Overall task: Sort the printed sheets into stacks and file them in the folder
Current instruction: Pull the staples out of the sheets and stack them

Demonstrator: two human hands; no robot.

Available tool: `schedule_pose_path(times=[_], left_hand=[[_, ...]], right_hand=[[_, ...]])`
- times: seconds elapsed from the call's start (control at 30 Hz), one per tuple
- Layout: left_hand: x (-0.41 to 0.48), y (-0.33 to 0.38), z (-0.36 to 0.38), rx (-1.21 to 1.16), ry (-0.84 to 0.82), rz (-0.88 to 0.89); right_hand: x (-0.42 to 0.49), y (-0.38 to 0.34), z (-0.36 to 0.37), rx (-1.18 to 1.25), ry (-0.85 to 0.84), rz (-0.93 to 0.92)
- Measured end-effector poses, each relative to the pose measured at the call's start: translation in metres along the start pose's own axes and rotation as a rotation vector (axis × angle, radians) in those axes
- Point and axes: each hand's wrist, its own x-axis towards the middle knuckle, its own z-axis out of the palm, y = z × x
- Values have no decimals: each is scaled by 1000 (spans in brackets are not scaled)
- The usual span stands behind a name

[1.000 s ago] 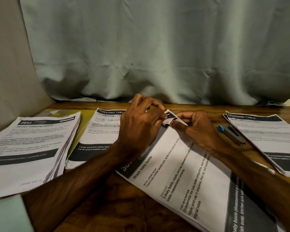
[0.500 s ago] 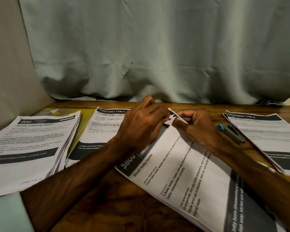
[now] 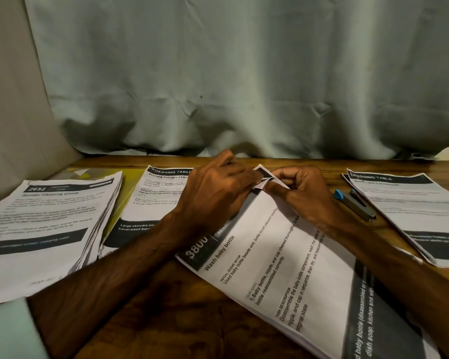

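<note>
Leftmost, 2652 stack (image 3: 49, 224): thick pile of printed sheets, face up, edges fanned on its right side. Just beside it, a yellow folder (image 3: 126, 193) lies flat on the wooden table (image 3: 166, 320), partly covered by stack 2, the near DRESSING TABLE stack (image 3: 151, 203).

Left hand (image 3: 215, 193): forearm crosses over stack 2. Fingers curled tight and narrow, tips closed on the far corner of the 3800 stack (image 3: 283, 268). Which fingertips make contact: cannot tell, as the back of the hand hides them.

3800 stack, headed "Wash baby bottle", lies at a slant in the centre, far corner raised off the table. That corner (image 3: 263, 177) is folded over, dark print showing on the flap.

Right hand (image 3: 303, 193): fingers curled in, thumb and index pinching the same folded corner from the other side. The 2 hands nearly touch at the fold.

Stapler (image 3: 354, 207), grey with a blue end, rests on the table just right of the right hand, untouched.

Far right, second DRESSING TABLE stack (image 3: 412, 211), face up. Pale curtain (image 3: 244, 73) hangs behind.
</note>
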Motion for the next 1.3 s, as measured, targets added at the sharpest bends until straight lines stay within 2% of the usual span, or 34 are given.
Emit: schedule_pose_path(times=[0.1,0.17,0.27,0.43,0.5,0.7,1.3], left_hand=[[2,1,0,-24,-34,23],[2,3,1,-58,-62,-23],[1,11,3,-142,-60,-201],[2,17,2,-200,37,-527],[2,17,2,-254,12,-590],[4,16,-1,-188,-19,-541],[-1,7,7,-189,19,-345]], right_hand=[[0,-1,-1,2,-10,-14],[1,-1,-3,-22,-12,-13],[1,-1,-3,-25,1,-18],[-1,1,1,-53,0,-21],[-1,1,1,-71,-11,-17],[-1,2,0,-63,6,-30],[0,1,0,-76,-15,-50]])
